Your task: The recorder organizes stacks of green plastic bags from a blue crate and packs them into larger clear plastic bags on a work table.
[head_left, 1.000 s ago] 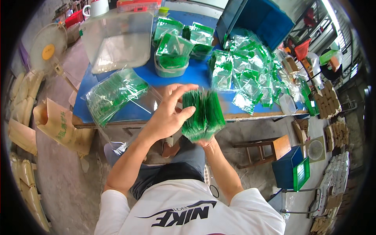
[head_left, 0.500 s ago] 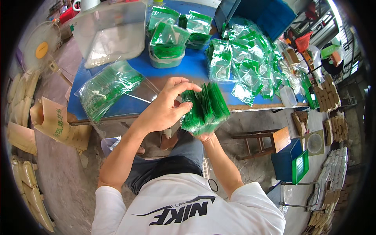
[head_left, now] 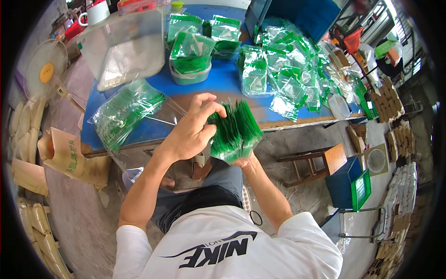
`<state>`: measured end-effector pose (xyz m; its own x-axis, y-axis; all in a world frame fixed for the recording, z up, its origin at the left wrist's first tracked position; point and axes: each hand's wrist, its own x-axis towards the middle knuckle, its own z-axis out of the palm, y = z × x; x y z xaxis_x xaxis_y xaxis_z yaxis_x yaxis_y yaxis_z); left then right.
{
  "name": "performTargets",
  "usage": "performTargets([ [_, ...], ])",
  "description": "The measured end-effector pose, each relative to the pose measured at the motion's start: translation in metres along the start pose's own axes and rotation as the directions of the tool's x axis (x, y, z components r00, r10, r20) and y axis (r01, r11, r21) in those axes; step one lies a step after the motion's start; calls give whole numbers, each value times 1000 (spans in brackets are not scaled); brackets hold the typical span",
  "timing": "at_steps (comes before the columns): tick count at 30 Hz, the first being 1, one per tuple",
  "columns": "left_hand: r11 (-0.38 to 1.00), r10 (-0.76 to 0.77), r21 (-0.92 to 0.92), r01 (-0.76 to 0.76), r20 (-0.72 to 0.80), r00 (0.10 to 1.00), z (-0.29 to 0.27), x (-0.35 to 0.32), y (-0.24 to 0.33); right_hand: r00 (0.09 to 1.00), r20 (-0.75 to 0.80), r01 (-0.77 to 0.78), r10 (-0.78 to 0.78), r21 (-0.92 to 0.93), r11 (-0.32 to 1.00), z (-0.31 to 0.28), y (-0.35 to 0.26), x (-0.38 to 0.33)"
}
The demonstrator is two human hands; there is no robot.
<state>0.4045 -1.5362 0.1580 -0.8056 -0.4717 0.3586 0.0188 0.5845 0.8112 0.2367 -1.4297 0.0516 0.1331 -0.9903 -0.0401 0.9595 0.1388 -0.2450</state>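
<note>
A thick stack of green-edged clear plastic packets (head_left: 236, 130) stands fanned in front of me, just off the table's front edge. My right hand (head_left: 245, 161) grips it from below, with most of its fingers hidden behind the packets. At the stack's left side is my left hand (head_left: 188, 132), thumb and bent fingers apart, fingertips at the packets' edges. Left of it, a clear bag (head_left: 125, 111) full of similar packets lies on the blue table (head_left: 151, 135). Beyond, more packets (head_left: 190, 49) rest on a small plastic tub (head_left: 190, 76).
A large heap of packets (head_left: 297, 69) spreads from a tipped blue bin (head_left: 306, 16) at the back right. A translucent box (head_left: 130, 60) stands at the back left. A wooden stool (head_left: 334, 159) and a blue crate (head_left: 341, 186) are on the floor at right.
The stack and both hands have shifted slightly left in the view. My left index finger has drawn back toward the stack's left edge, and the packets are fanned more evenly.
</note>
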Motion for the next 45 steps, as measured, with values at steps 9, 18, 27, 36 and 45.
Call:
performTargets([
  [9,974,-121,215,71,229,966,-15,1,22,992,66,129,-112,-402,906,-14,-1,-1],
  [18,999,23,-30,-14,327,945,-11,-11,-14,969,-215,-4,-122,-505,863,-95,-37,-21],
  [27,926,-274,-300,228,-124,954,28,-62,-57,955,-201,-5,-218,-745,667,-8,-16,-15],
  [36,976,-166,-188,109,-320,933,24,-86,-70,951,-226,-38,-212,-766,642,4,-7,-3],
  [45,997,12,71,3,-205,979,11,-76,-58,931,-337,-90,-144,-591,802,-6,-5,-10],
])
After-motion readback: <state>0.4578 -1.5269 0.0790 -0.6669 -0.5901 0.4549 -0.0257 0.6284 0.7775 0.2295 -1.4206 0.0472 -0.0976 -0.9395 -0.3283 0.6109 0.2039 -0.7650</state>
